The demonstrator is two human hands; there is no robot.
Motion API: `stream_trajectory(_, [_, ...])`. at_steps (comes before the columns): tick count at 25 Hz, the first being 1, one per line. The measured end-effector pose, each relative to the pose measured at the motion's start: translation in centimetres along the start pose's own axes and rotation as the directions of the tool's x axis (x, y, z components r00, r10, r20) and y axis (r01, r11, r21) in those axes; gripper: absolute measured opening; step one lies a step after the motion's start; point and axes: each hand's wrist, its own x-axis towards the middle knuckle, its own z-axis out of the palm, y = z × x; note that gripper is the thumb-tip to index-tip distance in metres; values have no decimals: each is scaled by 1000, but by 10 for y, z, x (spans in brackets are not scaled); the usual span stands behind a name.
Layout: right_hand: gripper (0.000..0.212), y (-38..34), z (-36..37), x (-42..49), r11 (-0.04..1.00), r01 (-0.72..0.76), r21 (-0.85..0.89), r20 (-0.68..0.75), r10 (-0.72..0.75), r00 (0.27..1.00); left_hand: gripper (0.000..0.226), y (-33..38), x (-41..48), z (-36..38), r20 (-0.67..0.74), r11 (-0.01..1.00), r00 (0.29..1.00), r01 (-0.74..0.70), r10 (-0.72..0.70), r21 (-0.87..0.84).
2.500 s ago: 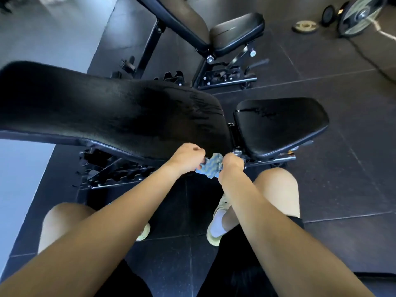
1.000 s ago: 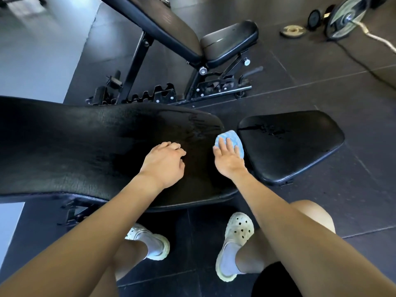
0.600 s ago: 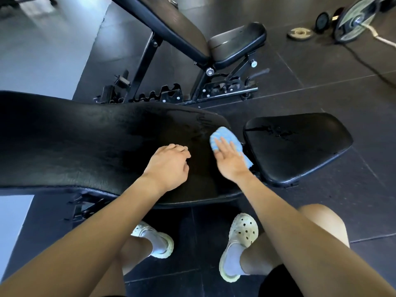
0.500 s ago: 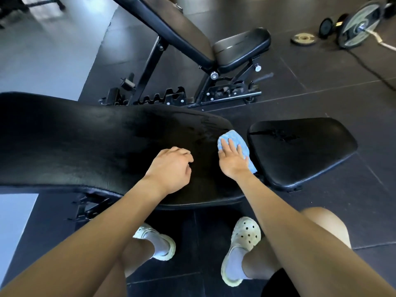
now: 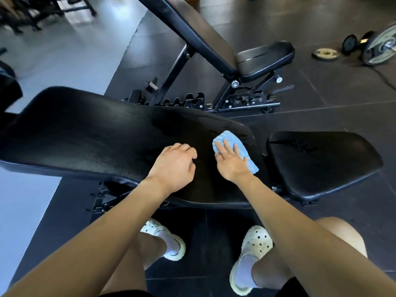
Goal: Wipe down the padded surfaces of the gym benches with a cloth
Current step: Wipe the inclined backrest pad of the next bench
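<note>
A black gym bench stands in front of me, with a long back pad (image 5: 96, 133) on the left and a separate seat pad (image 5: 321, 159) on the right. A light blue cloth (image 5: 230, 140) lies flat near the right end of the back pad. My right hand (image 5: 232, 161) presses on it with straight, spread fingers. To its left, my left hand (image 5: 173, 166) rests on the bare pad, fingers loosely curled and holding nothing.
A second bench (image 5: 205, 39) with a raised backrest and small seat stands just behind. Weight plates (image 5: 325, 54) and a loaded bar end (image 5: 381, 48) lie on the dark floor tiles at the far right. My feet in white clogs (image 5: 255, 245) stand under the near edge.
Both hands held the cloth below the bench edge 2.5 s ago. Now the cloth is flat on the back pad under my right hand, sliding slightly left from the gap; my left hand rests beside it.
</note>
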Motion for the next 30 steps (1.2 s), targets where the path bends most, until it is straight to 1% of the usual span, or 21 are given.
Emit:
stream_trajectory(1, [53,-20,3,-5,998,59,-1,6,-59,998,30,-3,-2,-1,-16,1000,1000,11,-11,7])
stream_trajectory(2, [53,-40,9,-12,987,160,5,15,-160,987,28,-5,-2,-3,-33,999,999,32,-32,15])
stream_trajectory(4, [53,-64,19,-29,938,344,33,55,-346,937,22,-10,-3,-6,-62,995,994,96,-95,24])
stream_trajectory(6, [53,-54,21,-29,907,416,65,43,-419,907,22,-15,-4,-10,-70,990,989,131,-127,47])
stream_trajectory(8, [53,-32,13,-15,939,338,59,-6,-339,941,26,-19,-8,-14,-46,988,992,123,-119,97])
stream_trajectory(10, [53,-21,3,-3,989,139,41,-22,-138,990,29,-20,-14,-18,-6,983,995,101,-102,150])
stream_trajectory(11, [54,-25,3,-1,998,55,34,-9,-55,998,31,-18,-15,-17,14,978,997,71,-75,195])
stream_trajectory(12, [55,-37,5,-3,999,31,32,6,-31,999,32,-17,-17,-17,32,971,998,38,-47,238])
stream_trajectory(13, [55,-50,9,-9,997,64,40,21,-65,998,34,-16,-18,-16,44,964,998,21,-34,265])
stream_trajectory(15, [55,-67,18,-26,972,227,60,29,-229,973,36,-17,-18,-15,47,959,998,31,-46,281])
stream_trajectory(17, [54,-59,17,-33,932,354,79,36,-358,933,36,-18,-15,-16,39,961,997,60,-73,270])
stream_trajectory(18, [54,-49,14,-27,924,372,84,23,-375,927,35,-18,-13,-17,37,966,996,73,-84,249])
stream_trajectory(19, [53,-35,11,-16,931,356,75,6,-358,934,33,-18,-12,-18,33,972,995,82,-92,222])
stream_trajectory(20, [52,-21,8,-5,951,304,64,-11,-304,953,31,-19,-11,-19,25,976,995,89,-96,197])
stream_trajectory(22, [52,-1,2,14,989,136,63,-31,-134,990,30,-21,-11,-20,9,984,996,90,-93,156])
stream_trajectory(24, [53,-11,-1,20,997,1,79,-37,2,999,29,-27,-9,-20,-6,988,996,84,-84,130])
stream_trajectory(25, [53,-26,0,21,995,-21,98,-30,24,999,29,-30,-6,-19,-17,988,996,87,-85,125])
stream_trajectory(26, [52,-45,1,19,992,4,127,-25,-1,1000,29,-32,-2,-17,-24,988,996,94,-92,124])
stream_trajectory(27, [51,-63,3,15,986,68,151,-27,-65,998,30,-34,3,-16,-28,987,994,106,-103,120])
stream_trajectory(29, [51,-81,14,7,955,261,139,-35,-258,965,32,-37,15,-14,-32,985,991,136,-133,106])
stream_trajectory(30, [52,-79,15,7,935,329,131,-27,-328,944,33,-39,20,-13,-36,984,989,144,-141,103])
